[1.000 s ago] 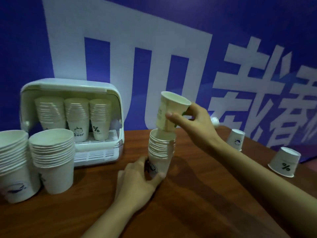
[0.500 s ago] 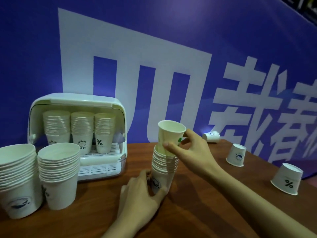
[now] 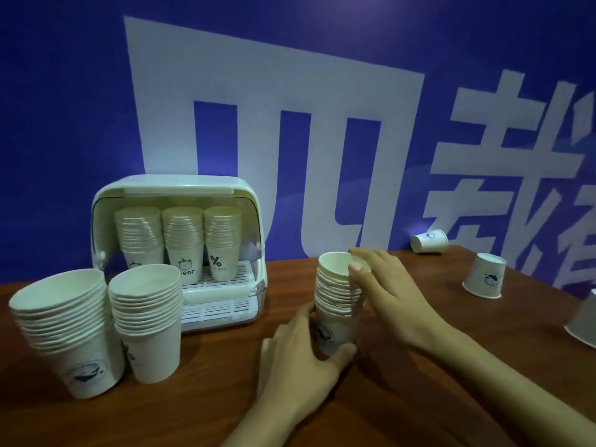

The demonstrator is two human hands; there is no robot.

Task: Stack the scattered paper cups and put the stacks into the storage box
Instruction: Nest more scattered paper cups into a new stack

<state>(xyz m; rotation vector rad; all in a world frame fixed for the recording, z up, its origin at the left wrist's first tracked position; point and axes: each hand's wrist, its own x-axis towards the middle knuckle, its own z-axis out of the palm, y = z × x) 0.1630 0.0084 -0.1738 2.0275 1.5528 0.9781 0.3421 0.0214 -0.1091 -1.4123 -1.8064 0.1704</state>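
My left hand (image 3: 300, 359) curled round the base of the middle stack (image 3: 337, 304) of paper cups, thumb in front, holding it upright on the wooden counter (image 3: 403, 398). My right hand (image 3: 387, 291) lay against the stack's upper right side, fingers nearly straight, fingertips (image 3: 356, 269) at the top cup's rim, gripping nothing. Two taller stacks (image 3: 67, 330) (image 3: 148, 321) stood at the left, just beside each other. Behind them the storage box (image 3: 180, 195) sat open-fronted with three stacks (image 3: 183, 243) inside on its rack. To the right, well apart: one loose cup on its side (image 3: 429, 241) by the blue wall, one upside down (image 3: 485, 275), another (image 3: 583, 321) cut off at the frame edge.
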